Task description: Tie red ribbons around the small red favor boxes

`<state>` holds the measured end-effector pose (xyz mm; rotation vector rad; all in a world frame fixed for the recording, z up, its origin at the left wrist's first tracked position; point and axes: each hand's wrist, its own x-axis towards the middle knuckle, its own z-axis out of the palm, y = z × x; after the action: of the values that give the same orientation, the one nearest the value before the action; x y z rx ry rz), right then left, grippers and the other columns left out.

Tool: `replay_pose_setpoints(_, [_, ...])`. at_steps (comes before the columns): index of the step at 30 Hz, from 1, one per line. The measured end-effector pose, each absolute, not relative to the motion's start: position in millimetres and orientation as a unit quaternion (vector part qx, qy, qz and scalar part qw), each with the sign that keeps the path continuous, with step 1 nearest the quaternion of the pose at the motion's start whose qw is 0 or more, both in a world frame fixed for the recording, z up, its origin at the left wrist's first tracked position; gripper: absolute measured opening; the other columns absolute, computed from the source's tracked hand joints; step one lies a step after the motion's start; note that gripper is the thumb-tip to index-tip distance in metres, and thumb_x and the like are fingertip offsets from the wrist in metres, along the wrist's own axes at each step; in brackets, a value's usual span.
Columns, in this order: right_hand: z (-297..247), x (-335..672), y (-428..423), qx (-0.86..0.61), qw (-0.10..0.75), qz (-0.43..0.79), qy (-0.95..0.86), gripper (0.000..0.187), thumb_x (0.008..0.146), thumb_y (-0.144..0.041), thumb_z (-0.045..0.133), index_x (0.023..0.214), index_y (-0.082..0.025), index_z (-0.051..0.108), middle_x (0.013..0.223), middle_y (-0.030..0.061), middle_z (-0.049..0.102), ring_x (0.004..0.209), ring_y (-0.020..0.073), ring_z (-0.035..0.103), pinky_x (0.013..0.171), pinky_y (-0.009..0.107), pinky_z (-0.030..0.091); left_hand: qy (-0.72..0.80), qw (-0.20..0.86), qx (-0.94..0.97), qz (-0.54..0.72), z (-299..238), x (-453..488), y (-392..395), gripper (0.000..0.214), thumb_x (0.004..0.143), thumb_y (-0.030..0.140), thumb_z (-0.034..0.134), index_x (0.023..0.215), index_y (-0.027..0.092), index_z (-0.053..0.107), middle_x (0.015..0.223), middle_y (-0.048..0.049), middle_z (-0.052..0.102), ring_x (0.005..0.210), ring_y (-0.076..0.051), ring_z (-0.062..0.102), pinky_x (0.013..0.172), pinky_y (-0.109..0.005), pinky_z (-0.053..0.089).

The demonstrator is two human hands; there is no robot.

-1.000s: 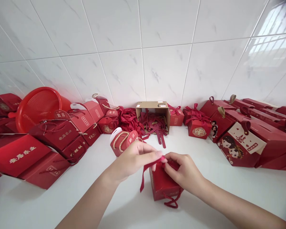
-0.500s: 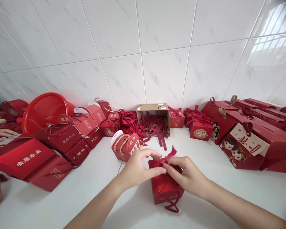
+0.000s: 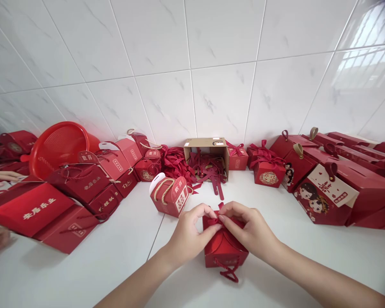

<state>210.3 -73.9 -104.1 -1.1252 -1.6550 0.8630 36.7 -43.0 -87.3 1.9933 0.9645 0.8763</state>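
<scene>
A small red gift box (image 3: 223, 251) stands on the white surface in front of me, with a twisted red cord handle (image 3: 230, 273) hanging down its near side. On its top is a red ribbon (image 3: 213, 221), partly covered by my fingers. My left hand (image 3: 190, 234) pinches the ribbon from the left, thumb and forefinger close together. From the right, my right hand (image 3: 250, 229) also grips the ribbon, its fingertips almost touching the left ones. Just beyond my left hand sits a red box with gold cord (image 3: 168, 202).
An open cardboard box (image 3: 206, 142) spilling dark red straps and a ribbon heap (image 3: 176, 164) lie by the tiled wall. Red boxes (image 3: 80, 184) and a red plastic basket (image 3: 62, 147) crowd the left, near another person's hands (image 3: 3, 176). More boxes (image 3: 332, 194) line the right.
My left fingers have closed in on the ribbon beside my right fingers. The ribbon end that stuck up is now mostly behind my hands. At far left, the other person's hands have moved.
</scene>
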Motion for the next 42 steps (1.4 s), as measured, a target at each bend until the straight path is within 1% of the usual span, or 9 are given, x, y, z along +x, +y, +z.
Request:
replay_pose_setpoints(8, [-106,214,-77,-0.481,0.418,0.251,-0.728,0.021,0.09,-0.025,0.055,0.102,-0.022,0.071,0.093,0.0072,0.061,0.08,0.0179,0.061,0.073,0.03,0.052,0.391,0.324,0.771,0.385,-97,38,-44,0.008,0.08,0.011,0.055,0.077,0.019,0.058,0.08,0.0007,0.066,0.077,-0.013,0.063,0.074,-0.024,0.049])
replay_pose_setpoints(11, [-105,214,-77,-0.495,0.409,0.253,-0.723,0.024,0.091,-0.023,0.049,0.094,-0.02,0.073,0.092,0.0081,0.059,0.079,0.0183,0.06,0.073,0.032,0.052,0.384,0.307,0.78,0.386,-99,38,-44,0.011,0.081,0.01,0.054,0.078,0.02,0.059,0.081,-0.0002,0.067,0.078,-0.014,0.063,0.075,-0.025,0.049])
replay_pose_setpoints(13, [-105,214,-76,-0.513,0.404,0.255,-0.713,0.022,0.09,-0.024,0.051,0.085,-0.021,0.072,0.1,0.0096,0.058,0.091,0.022,0.058,0.082,0.037,0.05,0.374,0.295,0.79,0.387,-100,38,-44,0.014,0.081,0.008,0.05,0.079,0.02,0.058,0.082,-0.0008,0.066,0.08,-0.014,0.063,0.076,-0.025,0.05])
replay_pose_setpoints(18, [-106,214,-72,-0.511,0.39,0.385,-0.662,0.025,0.089,-0.038,0.054,0.079,-0.02,0.069,0.132,0.0096,0.048,0.134,0.028,0.03,0.109,0.048,0.026,0.363,0.266,0.804,0.39,-103,36,-43,0.016,0.08,0.005,0.046,0.08,0.02,0.053,0.082,-0.0015,0.063,0.079,-0.014,0.062,0.074,-0.025,0.049])
replay_pose_setpoints(22, [-106,213,-70,-0.465,0.402,0.51,-0.602,0.041,0.084,-0.057,0.057,0.072,-0.018,0.064,0.138,0.0115,0.044,0.139,0.0284,0.023,0.109,0.045,0.028,0.361,0.278,0.803,0.384,-104,36,-41,0.015,0.082,0.007,0.045,0.082,0.019,0.053,0.085,-0.0024,0.064,0.081,-0.014,0.062,0.075,-0.026,0.05])
replay_pose_setpoints(25, [-103,211,-70,-0.442,0.418,0.546,-0.577,0.042,0.08,-0.059,0.062,0.069,-0.018,0.064,0.136,0.0118,0.047,0.141,0.0275,0.02,0.109,0.043,0.029,0.364,0.295,0.794,0.388,-107,39,-37,0.011,0.084,0.011,0.047,0.086,0.02,0.053,0.087,-0.0023,0.063,0.082,-0.014,0.062,0.077,-0.027,0.05])
replay_pose_setpoints(31, [-103,209,-70,-0.46,0.451,0.552,-0.53,0.044,0.076,-0.062,0.065,0.073,-0.018,0.07,0.138,0.0102,0.043,0.133,0.0286,0.035,0.103,0.039,0.037,0.383,0.279,0.749,0.463,-107,38,-30,0.009,0.083,0.021,0.057,0.086,0.02,0.048,0.09,-0.0027,0.054,0.089,-0.015,0.056,0.089,-0.033,0.048])
replay_pose_setpoints(38, [-102,210,-70,-0.46,0.454,0.556,-0.523,0.042,0.074,-0.062,0.067,0.077,-0.021,0.074,0.133,0.0083,0.048,0.129,0.0256,0.041,0.1,0.034,0.043,0.381,0.305,0.797,0.356,-89,34,-34,0.01,0.077,0.029,0.068,0.079,0.019,0.07,0.086,-0.0049,0.062,0.085,-0.019,0.06,0.081,-0.033,0.048])
replay_pose_setpoints(42, [-92,220,-71,-0.475,0.4,0.542,-0.566,0.042,0.083,-0.059,0.059,0.082,-0.019,0.073,0.121,0.0082,0.059,0.121,0.0257,0.049,0.101,0.036,0.042,0.393,0.334,0.796,0.316,-85,31,-28,0.011,0.078,0.03,0.068,0.074,0.022,0.074,0.084,-0.0044,0.067,0.082,-0.019,0.061,0.08,-0.032,0.048])
